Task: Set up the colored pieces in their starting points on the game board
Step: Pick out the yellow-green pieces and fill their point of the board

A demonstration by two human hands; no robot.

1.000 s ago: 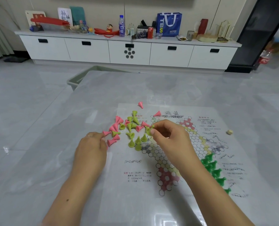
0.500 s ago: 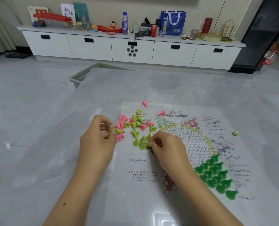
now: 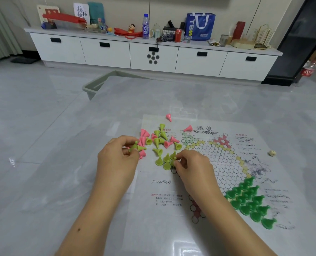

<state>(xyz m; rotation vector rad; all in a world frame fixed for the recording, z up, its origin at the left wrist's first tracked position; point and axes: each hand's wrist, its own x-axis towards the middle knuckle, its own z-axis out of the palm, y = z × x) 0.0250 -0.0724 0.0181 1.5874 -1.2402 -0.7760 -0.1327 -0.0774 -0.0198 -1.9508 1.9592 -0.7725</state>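
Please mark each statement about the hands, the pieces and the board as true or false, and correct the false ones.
1. The left hand holds a yellow-green piece. True.
2. The dark green pieces lie scattered off the game board. False: they stand grouped on its near right corner.
3. The right hand rests at the upright yellow-green pieces. True.
4. All pink pieces stand upright. False: most lie tipped over.
5. A small die lies right of the board. True.

Game board (image 3: 205, 182) on table (image 3: 61, 182), loose pieces (image 3: 160, 141) on its left part, standing pieces (image 3: 249, 202) at its right corner
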